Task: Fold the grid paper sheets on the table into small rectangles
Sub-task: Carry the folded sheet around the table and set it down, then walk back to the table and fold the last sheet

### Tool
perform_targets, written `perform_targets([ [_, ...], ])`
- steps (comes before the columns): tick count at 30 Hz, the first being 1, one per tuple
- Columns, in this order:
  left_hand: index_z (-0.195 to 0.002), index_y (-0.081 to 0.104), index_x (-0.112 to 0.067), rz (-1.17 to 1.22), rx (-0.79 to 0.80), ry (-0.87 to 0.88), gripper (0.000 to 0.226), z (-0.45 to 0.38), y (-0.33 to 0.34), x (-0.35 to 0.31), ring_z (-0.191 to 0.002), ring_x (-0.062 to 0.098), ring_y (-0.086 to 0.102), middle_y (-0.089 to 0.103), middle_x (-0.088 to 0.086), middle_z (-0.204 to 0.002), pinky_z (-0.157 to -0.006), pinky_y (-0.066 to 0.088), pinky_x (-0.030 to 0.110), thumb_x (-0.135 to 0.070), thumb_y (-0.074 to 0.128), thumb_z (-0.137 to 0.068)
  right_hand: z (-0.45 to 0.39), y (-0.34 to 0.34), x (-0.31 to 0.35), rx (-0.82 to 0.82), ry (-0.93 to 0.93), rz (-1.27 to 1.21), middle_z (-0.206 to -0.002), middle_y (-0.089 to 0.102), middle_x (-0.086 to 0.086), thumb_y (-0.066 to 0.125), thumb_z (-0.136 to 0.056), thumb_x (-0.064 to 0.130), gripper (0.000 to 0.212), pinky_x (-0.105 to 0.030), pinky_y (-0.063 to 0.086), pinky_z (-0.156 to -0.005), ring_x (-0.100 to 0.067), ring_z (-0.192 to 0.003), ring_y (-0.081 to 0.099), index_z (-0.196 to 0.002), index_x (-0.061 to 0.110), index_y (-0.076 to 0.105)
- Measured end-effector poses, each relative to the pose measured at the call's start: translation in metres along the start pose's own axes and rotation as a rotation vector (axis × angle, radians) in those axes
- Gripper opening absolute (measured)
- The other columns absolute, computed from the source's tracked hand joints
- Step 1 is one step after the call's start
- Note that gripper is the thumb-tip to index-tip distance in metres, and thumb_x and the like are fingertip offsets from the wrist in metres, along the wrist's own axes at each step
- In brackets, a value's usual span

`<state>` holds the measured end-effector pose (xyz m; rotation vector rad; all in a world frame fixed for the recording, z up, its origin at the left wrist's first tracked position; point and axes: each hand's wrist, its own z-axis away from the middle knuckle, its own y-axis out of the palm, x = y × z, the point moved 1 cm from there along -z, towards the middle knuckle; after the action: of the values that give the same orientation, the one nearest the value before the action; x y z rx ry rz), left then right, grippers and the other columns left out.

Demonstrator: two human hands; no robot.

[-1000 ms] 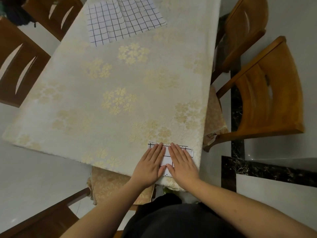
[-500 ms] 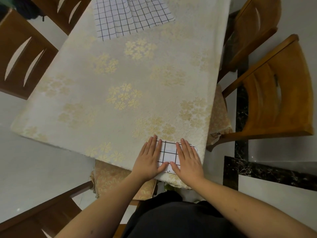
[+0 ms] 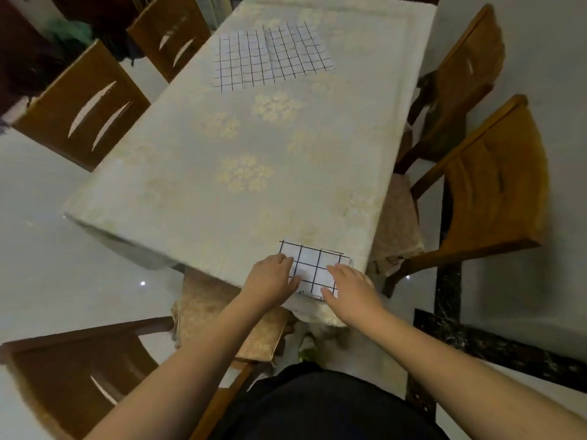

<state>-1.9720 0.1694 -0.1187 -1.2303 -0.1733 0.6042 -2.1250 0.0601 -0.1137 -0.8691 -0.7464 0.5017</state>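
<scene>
Item: folded grid sheet, low centre of the frame, lying at the near corner of the surface, its right edge close to the cloth's drop-off. Step in hand, by my reading: pressing down a fold on this sheet, with it already reduced to a small rectangle a few squares across. My left hand rested on its left edge, fingers bent at the tips, thumb lying toward the sheet; whether that grip pinched the paper or only pressed it, I could not tell. My right hand lay flat on the lower right part, fingers straight and spread, holding nothing. Appearance: white paper, bold black grid, upper edges slightly offset where layers did not quite meet; one corner lifted a little at the right. Next move, as I judged: either one more fold or setting it aside, then reaching far for the unfolded grid sheets at the upper centre, which lay creased and overlapping.
</scene>
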Motion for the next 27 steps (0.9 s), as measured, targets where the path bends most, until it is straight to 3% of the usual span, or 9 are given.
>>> perform_targets([
  [10,-0.132,0.047,-0.017,0.044,0.062,-0.129,0.046,0.133,0.014,-0.046,-0.119,0.026,0.052,0.052,0.004,-0.132,-0.091,0.047,0.041,-0.042,0.047,-0.094,0.102,0.011,0.005,-0.006,-0.169,0.15,-0.14,0.049,-0.001,0.037,-0.097,0.047,0.052,-0.036,0.033,-0.104,-0.023,-0.128,0.044,-0.141,0.02,0.04],
  [16,-0.138,0.045,-0.02,0.009,0.007,-0.267,0.051,0.209,0.024,-0.047,-0.122,0.024,0.051,0.048,0.001,-0.141,-0.099,0.042,0.039,-0.049,0.04,-0.096,0.137,0.023,0.025,0.039,-0.256,0.229,-0.139,0.05,0.0,0.035,-0.097,0.049,0.051,-0.036,0.033,-0.103,-0.022,-0.129,0.044,-0.14,0.021,0.042],
  [20,-0.13,0.052,-0.024,-0.066,-0.033,-0.369,0.056,0.248,0.017,-0.038,-0.118,0.019,0.055,0.056,-0.004,-0.132,-0.098,0.042,0.039,-0.062,0.035,-0.092,0.151,0.032,0.054,0.038,-0.333,0.28,-0.134,0.053,-0.001,0.033,-0.098,0.048,0.049,-0.037,0.034,-0.101,-0.023,-0.126,0.046,-0.137,0.022,0.044],
  [24,-0.132,0.052,-0.028,-0.063,-0.097,-0.507,0.061,0.286,0.008,-0.02,-0.127,0.016,0.049,0.055,-0.006,-0.137,-0.109,0.034,0.044,-0.067,0.031,-0.09,0.159,0.046,0.094,0.027,-0.444,0.285,-0.136,0.052,0.001,0.031,-0.098,0.047,0.049,-0.038,0.034,-0.101,-0.022,-0.126,0.046,-0.139,0.023,0.044],
  [27,-0.134,0.05,-0.028,-0.039,-0.137,-0.578,0.059,0.319,0.004,-0.003,-0.132,0.016,0.045,0.052,-0.005,-0.141,-0.112,0.031,0.043,-0.064,0.031,-0.092,0.166,0.059,0.133,0.02,-0.519,0.333,-0.134,0.054,0.001,0.018,-0.094,0.05,0.058,-0.037,0.035,-0.098,-0.023,-0.122,0.049,-0.134,0.022,0.049],
])
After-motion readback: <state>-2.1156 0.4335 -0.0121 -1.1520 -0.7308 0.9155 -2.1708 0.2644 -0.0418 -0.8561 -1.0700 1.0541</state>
